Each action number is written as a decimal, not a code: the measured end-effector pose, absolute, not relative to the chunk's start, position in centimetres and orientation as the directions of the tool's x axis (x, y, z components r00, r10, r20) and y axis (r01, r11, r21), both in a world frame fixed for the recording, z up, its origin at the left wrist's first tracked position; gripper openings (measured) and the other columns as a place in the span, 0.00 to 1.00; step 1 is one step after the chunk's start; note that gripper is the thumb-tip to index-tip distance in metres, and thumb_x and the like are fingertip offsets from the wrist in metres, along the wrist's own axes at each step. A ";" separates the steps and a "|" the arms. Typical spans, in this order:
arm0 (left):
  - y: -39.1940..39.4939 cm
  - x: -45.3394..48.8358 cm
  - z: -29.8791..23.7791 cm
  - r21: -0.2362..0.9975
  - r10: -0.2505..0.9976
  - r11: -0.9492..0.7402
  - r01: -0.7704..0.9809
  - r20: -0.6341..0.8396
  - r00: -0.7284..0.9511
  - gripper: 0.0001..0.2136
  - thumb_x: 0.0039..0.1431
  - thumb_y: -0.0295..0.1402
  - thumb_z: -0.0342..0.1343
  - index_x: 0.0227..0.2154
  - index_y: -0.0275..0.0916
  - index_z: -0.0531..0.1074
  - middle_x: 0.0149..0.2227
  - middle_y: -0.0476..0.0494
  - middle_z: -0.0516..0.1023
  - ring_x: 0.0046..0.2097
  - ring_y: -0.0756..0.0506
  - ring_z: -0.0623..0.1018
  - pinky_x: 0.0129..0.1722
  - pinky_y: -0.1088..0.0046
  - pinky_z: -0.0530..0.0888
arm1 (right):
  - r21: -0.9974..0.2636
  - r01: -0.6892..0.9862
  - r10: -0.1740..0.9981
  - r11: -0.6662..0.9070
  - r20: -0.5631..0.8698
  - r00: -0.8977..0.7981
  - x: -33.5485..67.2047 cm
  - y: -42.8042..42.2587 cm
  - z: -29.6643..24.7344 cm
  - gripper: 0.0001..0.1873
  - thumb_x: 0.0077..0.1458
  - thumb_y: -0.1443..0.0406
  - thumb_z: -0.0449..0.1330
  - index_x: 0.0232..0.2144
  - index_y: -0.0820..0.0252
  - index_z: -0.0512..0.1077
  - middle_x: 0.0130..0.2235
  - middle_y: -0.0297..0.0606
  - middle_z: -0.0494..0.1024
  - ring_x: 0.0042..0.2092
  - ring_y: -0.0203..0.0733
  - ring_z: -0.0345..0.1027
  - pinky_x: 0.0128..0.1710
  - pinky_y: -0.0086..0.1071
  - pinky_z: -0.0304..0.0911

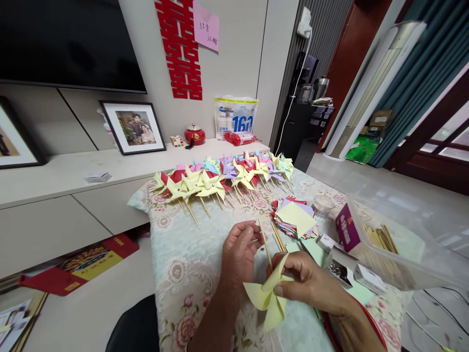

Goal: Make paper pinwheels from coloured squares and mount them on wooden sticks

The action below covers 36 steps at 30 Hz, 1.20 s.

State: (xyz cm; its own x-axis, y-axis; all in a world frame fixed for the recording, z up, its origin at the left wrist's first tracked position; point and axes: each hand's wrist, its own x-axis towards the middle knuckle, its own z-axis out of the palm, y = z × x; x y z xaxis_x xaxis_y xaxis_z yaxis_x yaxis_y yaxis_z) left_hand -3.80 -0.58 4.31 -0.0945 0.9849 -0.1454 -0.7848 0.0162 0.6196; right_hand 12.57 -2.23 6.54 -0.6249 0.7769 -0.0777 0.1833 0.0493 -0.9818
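A pale yellow paper pinwheel (275, 307) is pinched between the thumb and fingers of my right hand (306, 281). Its thin wooden stick (264, 242) points away from me, up past my left hand (240, 252). That hand is turned palm inward with loosely curled, parted fingers; their tips are close to the stick, and I see no grip on it. More wooden sticks (278, 237) lie on the cloth just beyond my right hand. Behind them is a stack of coloured paper squares (296, 217), a cut yellow one on top.
Finished pinwheels (214, 183) fill the table's far end. On the right are a small box of metal fasteners (339, 271), white boxes (370, 279), a clear plastic bin (381, 261) with sticks, and a round clear container (323, 204). A flowered tablecloth (186, 274) covers the table.
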 end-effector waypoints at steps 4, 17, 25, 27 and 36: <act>-0.8 -3.6 4.5 0.614 0.988 0.112 -0.782 -0.154 0.020 0.16 0.42 0.36 0.71 0.34 0.33 0.78 0.29 0.43 0.80 0.30 0.48 0.78 0.36 0.69 0.75 | -0.983 0.159 0.734 0.088 -0.044 -0.677 12.2 -2.2 6.5 0.05 0.53 0.64 0.65 0.30 0.61 0.78 0.30 0.31 0.72 0.33 0.37 0.64 0.35 0.28 0.58; -1.1 -3.3 5.1 0.770 0.980 0.058 -0.636 -0.164 -0.109 0.11 0.42 0.33 0.67 0.27 0.36 0.72 0.23 0.50 0.76 0.20 0.55 0.69 0.19 0.80 0.60 | -0.981 -0.022 0.806 0.192 0.171 -0.566 14.2 -1.9 6.0 0.04 0.56 0.63 0.66 0.33 0.57 0.77 0.34 0.36 0.75 0.36 0.39 0.68 0.36 0.30 0.63; -1.3 -2.9 4.1 0.891 0.993 0.010 -0.454 -0.061 -0.098 0.10 0.42 0.34 0.68 0.25 0.37 0.74 0.18 0.54 0.71 0.20 0.55 0.66 0.20 0.79 0.62 | -0.888 -0.023 0.814 0.458 0.430 -0.391 13.0 -2.1 6.0 0.04 0.58 0.69 0.64 0.37 0.54 0.77 0.34 0.35 0.78 0.36 0.40 0.71 0.36 0.32 0.66; -1.4 -2.8 3.9 0.897 0.995 -0.004 -0.443 -0.038 -0.087 0.10 0.43 0.35 0.68 0.25 0.36 0.74 0.18 0.54 0.71 0.20 0.55 0.65 0.20 0.79 0.62 | -0.843 0.006 0.785 0.538 0.498 -0.368 12.8 -2.0 6.1 0.05 0.59 0.70 0.63 0.37 0.55 0.76 0.33 0.35 0.78 0.36 0.40 0.71 0.37 0.33 0.66; -1.9 -2.6 3.8 0.882 0.995 -0.098 -0.460 0.083 -0.052 0.07 0.49 0.35 0.67 0.28 0.36 0.78 0.27 0.48 0.75 0.27 0.53 0.69 0.28 0.78 0.65 | -0.596 0.274 0.655 0.755 0.706 -0.269 12.1 -2.3 6.5 0.10 0.57 0.76 0.58 0.34 0.57 0.74 0.37 0.37 0.74 0.39 0.40 0.70 0.40 0.36 0.62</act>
State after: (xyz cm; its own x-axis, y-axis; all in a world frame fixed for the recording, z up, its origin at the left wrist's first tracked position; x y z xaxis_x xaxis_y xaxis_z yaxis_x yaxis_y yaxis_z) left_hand -2.63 -1.87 3.80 -0.0520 0.9952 0.0835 -0.4605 -0.0981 0.8822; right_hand 12.06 -2.26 6.47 -0.2693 0.6548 0.7062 0.2739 0.7551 -0.5956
